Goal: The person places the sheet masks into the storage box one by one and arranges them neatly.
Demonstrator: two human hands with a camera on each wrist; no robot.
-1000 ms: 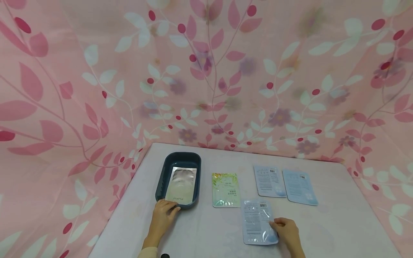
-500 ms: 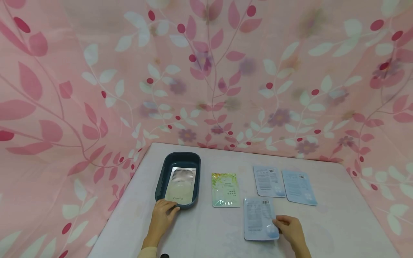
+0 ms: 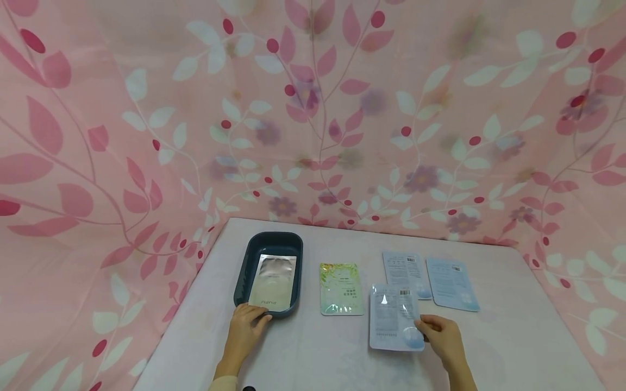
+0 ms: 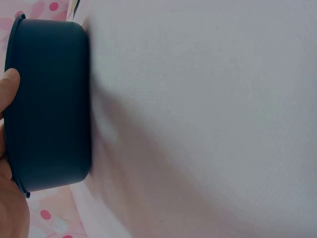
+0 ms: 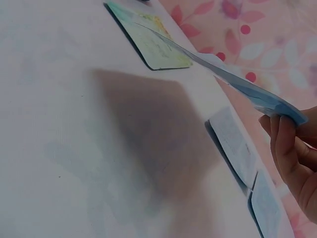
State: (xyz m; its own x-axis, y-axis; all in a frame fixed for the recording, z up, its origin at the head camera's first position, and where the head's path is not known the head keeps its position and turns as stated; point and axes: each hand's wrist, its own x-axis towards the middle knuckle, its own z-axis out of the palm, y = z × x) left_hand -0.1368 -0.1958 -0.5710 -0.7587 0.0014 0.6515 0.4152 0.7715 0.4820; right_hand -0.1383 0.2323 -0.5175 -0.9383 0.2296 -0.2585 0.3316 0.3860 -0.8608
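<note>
My right hand (image 3: 442,335) pinches the right edge of a pale blue sachet (image 3: 393,320). In the right wrist view this sachet (image 5: 237,82) is seen edge-on, raised off the table with its shadow below. My left hand (image 3: 244,332) holds the near rim of a dark teal plastic tray (image 3: 243,271), thumb outside it in the left wrist view. A silver and pale green sachet (image 3: 273,282) lies in the tray. To the tray's right, a green leaf-patterned sachet (image 3: 341,290) lies flat.
Two more pale blue sachets, one partly covered (image 3: 408,266) and one farther right (image 3: 452,285), lie on the white-covered table (image 3: 313,358). A small dark round object (image 3: 249,388) shows at the bottom edge. Pink floral cloth (image 3: 318,136) hangs behind.
The blue sachet in my right hand has risen off the table and moved slightly away from me, now overlapping one behind it. My left hand stays on the tray.
</note>
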